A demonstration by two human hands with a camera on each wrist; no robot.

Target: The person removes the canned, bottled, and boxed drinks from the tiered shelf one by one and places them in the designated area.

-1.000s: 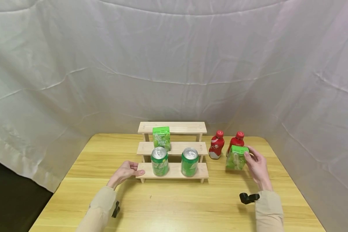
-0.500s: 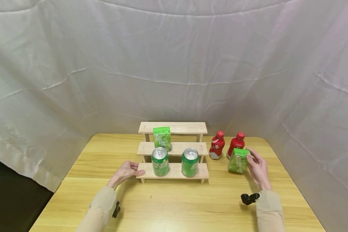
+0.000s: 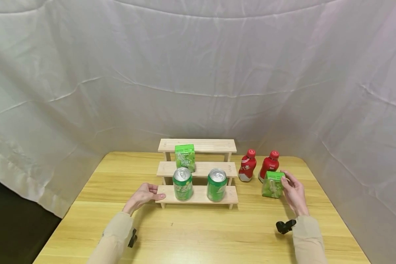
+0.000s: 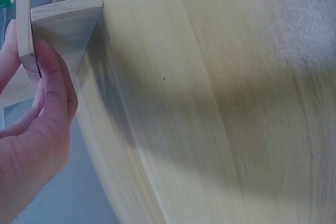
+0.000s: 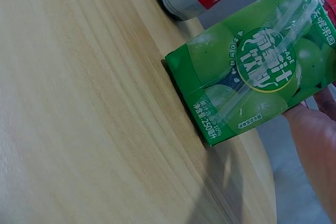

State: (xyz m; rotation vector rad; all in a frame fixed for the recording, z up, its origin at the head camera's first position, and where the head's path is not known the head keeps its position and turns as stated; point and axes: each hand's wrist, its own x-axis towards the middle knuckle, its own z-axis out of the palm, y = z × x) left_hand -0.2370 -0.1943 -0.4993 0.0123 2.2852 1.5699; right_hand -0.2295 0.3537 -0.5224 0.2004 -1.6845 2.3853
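Observation:
My left hand (image 3: 144, 196) grips the left end of the lowest step of a three-step wooden shelf (image 3: 198, 196), thumb on top and fingers underneath. The left wrist view shows the fingers curled round that board (image 4: 24, 30). On the right, my right hand (image 3: 293, 190) holds a green grape juice carton (image 3: 272, 185) by its upper right side. The carton stands upright, its base right at the tabletop, and its straw and printed front (image 5: 262, 61) face the right wrist camera. Part of the right hand is hidden behind it.
Two green soda cans (image 3: 183, 185) stand on the lowest step, and another green juice carton (image 3: 185, 158) on the middle one. Two red bottles, one left (image 3: 247, 165) and one right (image 3: 269, 165), stand behind the held carton. A grey curtain (image 3: 198, 73) hangs behind the table (image 3: 198, 234).
My right hand has brought the juice carton down and slightly right, nearer the front, in front of the right-hand bottle. My left hand keeps its grip on the shelf.

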